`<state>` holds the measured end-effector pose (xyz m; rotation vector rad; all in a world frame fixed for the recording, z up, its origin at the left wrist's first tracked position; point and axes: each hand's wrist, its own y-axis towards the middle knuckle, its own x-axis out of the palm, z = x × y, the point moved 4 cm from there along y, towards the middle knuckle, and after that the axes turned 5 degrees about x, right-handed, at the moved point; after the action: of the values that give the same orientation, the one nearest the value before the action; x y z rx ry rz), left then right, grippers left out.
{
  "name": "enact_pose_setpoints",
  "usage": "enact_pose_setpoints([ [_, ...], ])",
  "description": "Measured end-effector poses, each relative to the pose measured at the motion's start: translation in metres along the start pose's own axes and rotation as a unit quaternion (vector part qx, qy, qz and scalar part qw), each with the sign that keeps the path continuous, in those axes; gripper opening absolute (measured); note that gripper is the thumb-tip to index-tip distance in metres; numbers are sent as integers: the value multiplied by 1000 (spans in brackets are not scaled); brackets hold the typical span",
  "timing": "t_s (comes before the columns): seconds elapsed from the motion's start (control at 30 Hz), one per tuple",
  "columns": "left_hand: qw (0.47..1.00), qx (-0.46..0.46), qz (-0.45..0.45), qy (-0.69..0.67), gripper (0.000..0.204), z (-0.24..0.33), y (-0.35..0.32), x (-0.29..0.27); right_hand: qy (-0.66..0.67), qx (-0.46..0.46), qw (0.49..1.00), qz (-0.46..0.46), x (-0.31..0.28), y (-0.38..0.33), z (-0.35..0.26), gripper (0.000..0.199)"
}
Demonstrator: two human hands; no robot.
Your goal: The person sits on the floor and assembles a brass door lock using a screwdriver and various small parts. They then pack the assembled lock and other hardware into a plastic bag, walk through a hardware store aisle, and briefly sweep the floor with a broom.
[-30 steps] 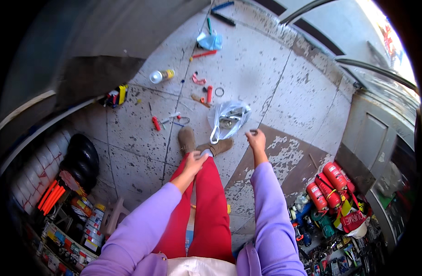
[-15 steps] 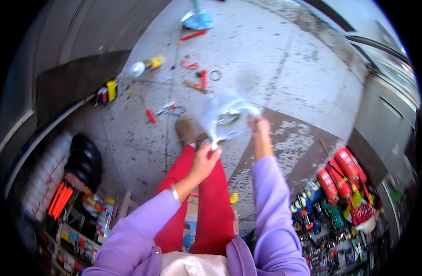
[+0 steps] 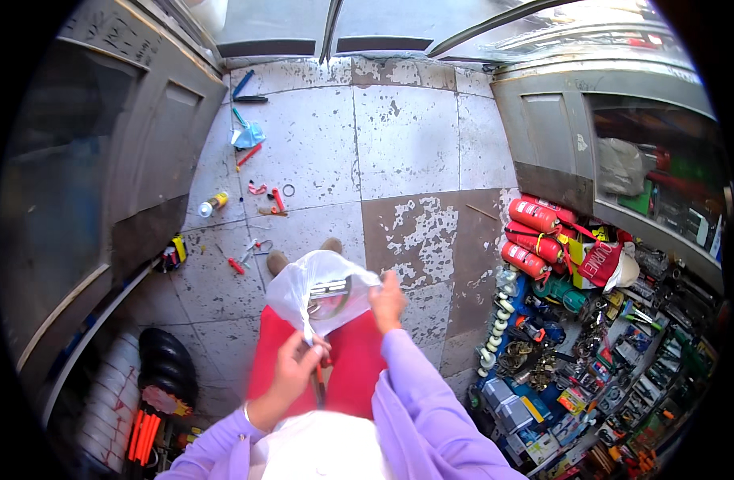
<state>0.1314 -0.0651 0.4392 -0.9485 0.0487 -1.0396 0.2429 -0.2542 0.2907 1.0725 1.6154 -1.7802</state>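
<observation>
The left hand (image 3: 293, 370) is closed, pinching the lower corner of a clear plastic bag (image 3: 319, 294) between fingers and thumb. The right hand (image 3: 387, 301) is closed on the bag's right edge. The bag hangs between the 2 hands, above the red trousers (image 3: 355, 364), with metal parts (image 3: 329, 294) showing through it; what they are I cannot tell. Both sleeves are lilac. Just past the bag, 2 brown shoes (image 3: 277, 261) stand on the tiled floor (image 3: 407, 136). Farther out on the floor lie red-handled tools (image 3: 277, 199), a small bottle (image 3: 211, 205) and a blue rag (image 3: 248, 136). To the right, red extinguishers (image 3: 531, 238) lie beside a crowded hardware display. Black tyres (image 3: 167, 366) sit lower left.
</observation>
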Motion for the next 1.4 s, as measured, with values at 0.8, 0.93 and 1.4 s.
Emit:
enact_pose_setpoints([
  [0.8, 879, 59, -270, 389, 27, 131, 8, 190, 237, -652, 720, 25, -323, -80, -49, 11],
  [0.93, 773, 216, -251, 541, 18, 200, -1, 234, 207, -648, 732, -25, -380, -75, -20, 20],
  [1.4, 941, 166, -150, 253, 16, 200, 141, 212, 790, -174, 508, -295, -353, 50, -21, 36],
])
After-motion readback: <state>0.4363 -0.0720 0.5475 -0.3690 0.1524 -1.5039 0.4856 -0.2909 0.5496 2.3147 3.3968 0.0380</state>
